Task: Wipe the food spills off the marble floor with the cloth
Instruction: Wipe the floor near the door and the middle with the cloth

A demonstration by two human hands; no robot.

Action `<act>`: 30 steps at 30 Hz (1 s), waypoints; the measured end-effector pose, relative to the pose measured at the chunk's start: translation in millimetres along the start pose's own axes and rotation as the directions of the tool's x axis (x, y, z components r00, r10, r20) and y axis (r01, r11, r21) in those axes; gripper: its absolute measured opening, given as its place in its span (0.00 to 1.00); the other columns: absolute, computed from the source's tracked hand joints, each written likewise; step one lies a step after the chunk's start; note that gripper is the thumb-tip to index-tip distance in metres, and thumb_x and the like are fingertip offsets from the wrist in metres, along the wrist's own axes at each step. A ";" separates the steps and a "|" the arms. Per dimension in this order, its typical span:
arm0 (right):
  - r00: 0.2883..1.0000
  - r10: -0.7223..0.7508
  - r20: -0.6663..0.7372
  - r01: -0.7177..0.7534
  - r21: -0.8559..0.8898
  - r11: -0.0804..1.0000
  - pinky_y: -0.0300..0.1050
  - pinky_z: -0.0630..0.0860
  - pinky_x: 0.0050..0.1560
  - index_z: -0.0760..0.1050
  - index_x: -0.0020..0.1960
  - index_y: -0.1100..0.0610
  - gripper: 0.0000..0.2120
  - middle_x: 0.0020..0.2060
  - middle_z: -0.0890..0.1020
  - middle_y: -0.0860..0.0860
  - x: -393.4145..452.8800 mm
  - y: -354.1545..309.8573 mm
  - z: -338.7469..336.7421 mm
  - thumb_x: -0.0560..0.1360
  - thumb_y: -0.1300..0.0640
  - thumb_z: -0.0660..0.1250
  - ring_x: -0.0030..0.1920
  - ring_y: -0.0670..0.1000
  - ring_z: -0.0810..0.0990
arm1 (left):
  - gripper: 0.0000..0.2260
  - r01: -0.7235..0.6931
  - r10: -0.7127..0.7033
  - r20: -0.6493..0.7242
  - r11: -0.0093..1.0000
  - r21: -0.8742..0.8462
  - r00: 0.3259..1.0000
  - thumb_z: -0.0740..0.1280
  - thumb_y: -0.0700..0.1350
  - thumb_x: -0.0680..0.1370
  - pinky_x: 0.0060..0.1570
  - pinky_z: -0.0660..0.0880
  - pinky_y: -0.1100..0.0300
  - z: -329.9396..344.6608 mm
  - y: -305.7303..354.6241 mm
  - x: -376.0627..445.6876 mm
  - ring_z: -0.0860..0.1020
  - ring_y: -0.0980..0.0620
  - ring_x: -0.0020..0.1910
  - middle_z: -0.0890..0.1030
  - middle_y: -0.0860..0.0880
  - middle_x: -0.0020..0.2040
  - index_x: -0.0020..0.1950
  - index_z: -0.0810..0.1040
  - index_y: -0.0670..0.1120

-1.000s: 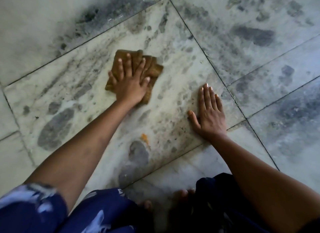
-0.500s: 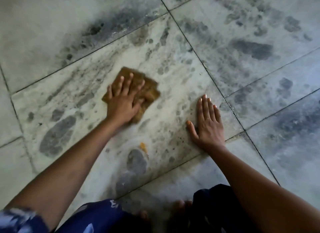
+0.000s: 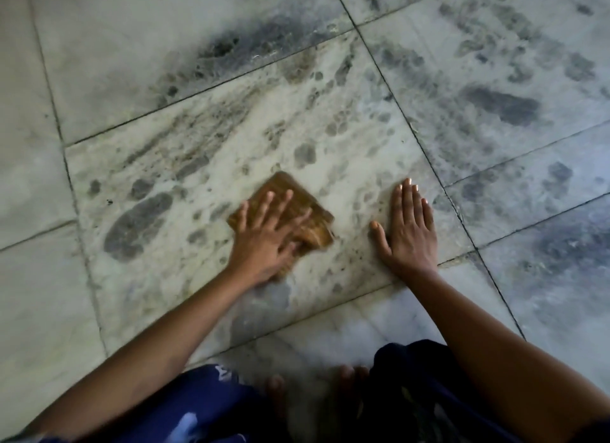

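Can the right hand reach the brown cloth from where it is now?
Probably yes. The right hand lies flat on the marble floor beside the cloth, with only bare tile between; the left hand presses on it.

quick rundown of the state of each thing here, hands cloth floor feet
left hand: fingers spread, pressing flat on the cloth
right hand: flat on the floor, palm down, holding nothing
cloth: brown, folded, lying on the floor under the left hand, blurred
marble floor: grey-mottled, no spill visible beside the cloth
bare toes: on the floor between the knees
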State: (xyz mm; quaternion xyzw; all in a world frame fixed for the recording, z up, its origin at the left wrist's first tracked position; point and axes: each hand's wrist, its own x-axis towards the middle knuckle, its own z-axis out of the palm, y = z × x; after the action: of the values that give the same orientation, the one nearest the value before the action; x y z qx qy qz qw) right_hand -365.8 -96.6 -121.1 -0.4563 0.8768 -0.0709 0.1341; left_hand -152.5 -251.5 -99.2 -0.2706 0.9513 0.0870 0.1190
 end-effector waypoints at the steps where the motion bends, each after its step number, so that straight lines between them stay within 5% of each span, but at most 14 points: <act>1: 1.000 -0.005 0.002 0.005 0.001 1.000 0.43 0.36 0.72 0.45 0.76 0.63 0.37 0.76 0.47 0.58 -1.3 -0.6 -0.3 0.75 0.40 0.44 0.75 0.53 0.44 | 0.26 0.084 -0.084 0.008 0.996 -0.015 0.996 0.50 0.60 0.76 0.67 0.49 0.34 -5.1 -13.8 -1.6 0.57 0.39 0.74 0.59 0.47 0.76 0.74 0.54 0.61; 5: 0.991 -0.123 0.053 0.123 0.011 0.992 0.42 0.36 0.72 0.43 0.76 0.62 0.39 0.76 0.45 0.57 -3.4 -13.4 0.5 0.74 0.37 0.39 0.75 0.52 0.43 | 0.22 0.335 -0.305 0.164 0.919 -0.207 0.938 0.50 0.60 0.80 0.70 0.41 0.37 -36.7 -40.9 37.2 0.40 0.48 0.76 0.42 0.55 0.78 0.74 0.51 0.65; 11: 0.992 -0.100 0.074 0.088 0.144 0.986 0.42 0.37 0.72 0.43 0.76 0.60 0.41 0.76 0.44 0.55 -7.0 -34.4 2.3 0.71 0.36 0.33 0.76 0.50 0.42 | 0.22 0.162 -0.101 0.278 0.966 -0.203 0.955 0.52 0.58 0.80 0.70 0.38 0.37 -36.6 19.2 21.0 0.39 0.47 0.76 0.41 0.55 0.77 0.74 0.52 0.65; 15: 0.978 -0.196 0.071 0.187 0.116 0.975 0.41 0.36 0.72 0.46 0.76 0.60 0.38 0.76 0.47 0.56 -9.9 -44.1 7.3 0.73 0.39 0.35 0.75 0.49 0.43 | 0.24 -0.040 0.055 0.205 0.996 -0.076 0.977 0.51 0.60 0.79 0.68 0.33 0.38 -5.3 51.4 -49.3 0.36 0.46 0.75 0.38 0.53 0.77 0.75 0.51 0.62; 18: 0.968 -0.244 0.064 0.242 0.045 0.969 0.42 0.36 0.72 0.47 0.76 0.60 0.35 0.76 0.49 0.56 -13.7 -54.0 17.5 0.75 0.40 0.39 0.75 0.49 0.44 | 0.25 -0.061 0.061 0.106 0.998 -0.001 0.993 0.46 0.62 0.76 0.67 0.32 0.38 9.7 23.1 -74.2 0.38 0.45 0.74 0.38 0.54 0.75 0.73 0.44 0.66; 26: 0.963 -0.261 0.065 0.262 -0.001 0.965 0.46 0.41 0.74 0.47 0.76 0.60 0.34 0.76 0.50 0.55 -11.9 -51.5 18.6 0.77 0.43 0.46 0.75 0.50 0.46 | 0.25 0.378 -0.375 0.054 0.923 -0.069 0.926 0.51 0.61 0.79 0.68 0.37 0.37 -11.4 -26.9 10.5 0.37 0.44 0.76 0.40 0.51 0.78 0.74 0.45 0.63; 30: 0.958 -0.276 0.081 0.279 -0.023 0.960 0.47 0.42 0.74 0.48 0.76 0.61 0.34 0.76 0.52 0.57 -10.9 -50.3 17.6 0.76 0.44 0.47 0.75 0.52 0.48 | 0.26 0.144 -0.141 0.045 0.988 -0.059 0.989 0.52 0.60 0.79 0.68 0.37 0.36 0.8 23.6 -15.4 0.43 0.41 0.76 0.43 0.48 0.78 0.75 0.50 0.60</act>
State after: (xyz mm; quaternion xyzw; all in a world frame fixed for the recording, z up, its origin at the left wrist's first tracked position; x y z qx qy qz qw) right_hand -315.3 -116.5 -123.6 -0.5793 0.7995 -0.0566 0.1486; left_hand -152.3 -224.0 -93.4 -0.3396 0.9238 0.1133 0.1359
